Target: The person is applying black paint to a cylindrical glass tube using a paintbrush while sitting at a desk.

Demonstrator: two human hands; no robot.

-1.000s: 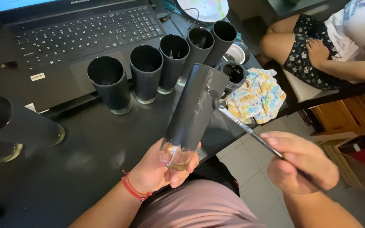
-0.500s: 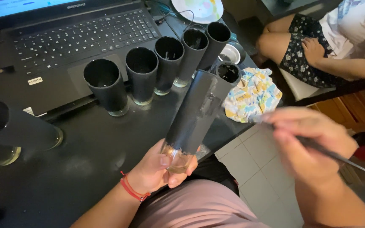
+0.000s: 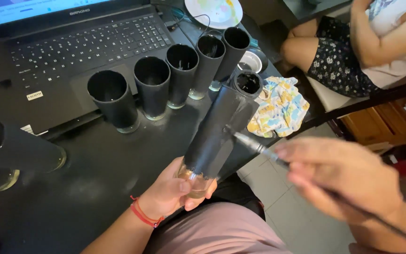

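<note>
Right hand [image 3: 344, 181], pinching the brush [image 3: 254, 146], is back with its tip on the black glass [image 3: 217, 136]; left hand [image 3: 172, 193] grips the clear base; painting resumes.

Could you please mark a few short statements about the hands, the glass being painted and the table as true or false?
1. The left hand holds a black-painted glass by its clear base. True.
2. The right hand holds a sponge. False: it holds a thin brush whose tip touches the glass.
3. Five black glasses stand in a row in front of the laptop. True.
4. The patterned cloth lies on the laptop keyboard. False: it lies at the table's right edge.
5. The held glass stands upright on the table. False: it is tilted and lifted off it.
</note>
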